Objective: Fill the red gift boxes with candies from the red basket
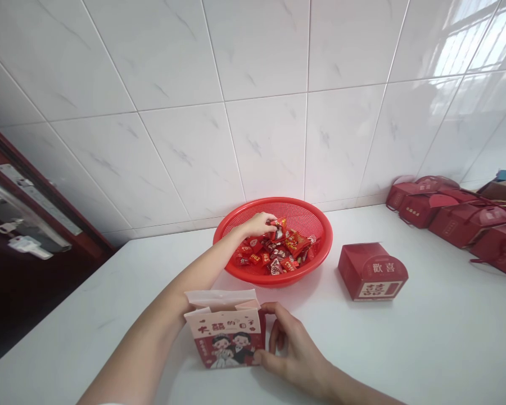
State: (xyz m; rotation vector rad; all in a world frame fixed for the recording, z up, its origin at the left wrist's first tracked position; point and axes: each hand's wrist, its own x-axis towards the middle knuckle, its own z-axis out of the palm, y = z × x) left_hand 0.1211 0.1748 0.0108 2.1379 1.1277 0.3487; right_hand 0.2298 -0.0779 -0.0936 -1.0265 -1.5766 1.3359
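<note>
My left hand [259, 224] reaches into a red mesh basket [236, 221], its fingers closed around a red and white wrapped candy [278, 230]. Below it lie several wrapped candies [278, 256], mostly red. Near the front edge of the view stands a red and cream paper box [225, 340] printed with a cartoon couple, its top flaps open. My right hand [293, 349] grips the right side of this box, thumb at the front and fingers behind. The left forearm passes beside the box on its left.
A closed red box [373, 273] sits right of the basket. Several red boxes [451, 216] with cords line the back right. White tiles [270, 146] rise behind the white table [438, 337]. A dark door [21, 264] with keys [29, 246] is at the left.
</note>
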